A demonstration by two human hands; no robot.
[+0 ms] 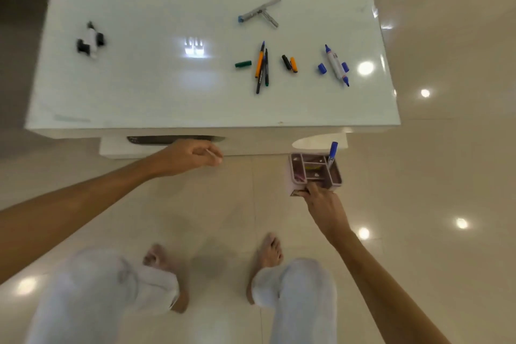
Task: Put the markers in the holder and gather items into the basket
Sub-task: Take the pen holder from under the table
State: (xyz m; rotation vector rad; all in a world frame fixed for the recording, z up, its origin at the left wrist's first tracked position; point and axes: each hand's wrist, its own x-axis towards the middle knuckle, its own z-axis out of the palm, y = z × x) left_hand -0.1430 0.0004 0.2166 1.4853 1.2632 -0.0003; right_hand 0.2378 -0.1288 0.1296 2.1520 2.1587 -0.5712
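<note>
Far left of the white glossy table [139, 86]: a blurry black-and-white cluster [90, 40], probably markers with caps, count unclear. Below the table edge at centre-left, the left hand [192, 155] hangs loosely curled near a dark slot [176, 139] in the table base; fingers together, something thin and pale may sit at the fingertips, cannot tell. Upper centre: two grey markers [261, 12] lying crossed, one with a blue end. Below them, one loose green cap [243, 64], then three thin pens [262, 67] bunched side by side, orange, black and green-tipped. Just right, two short caps [289, 63], black and orange, touching. Further right, one double-ended blue marker [336, 64] with two loose blue caps beside it. Lower right, on the floor by the table base: a compartmented pink holder [336, 174] with one blue marker [332, 153] standing tilted in its back right compartment; other contents too small to read. The right hand [325, 205] touches the holder's near rim, fingertips pinched on it or on a dark item at the corner, unclear which. No basket identifiable. Cream glossy floor tiles [223, 204] with light reflections; knees and bare feet at bottom, cut off; red furniture cut off at top.
</note>
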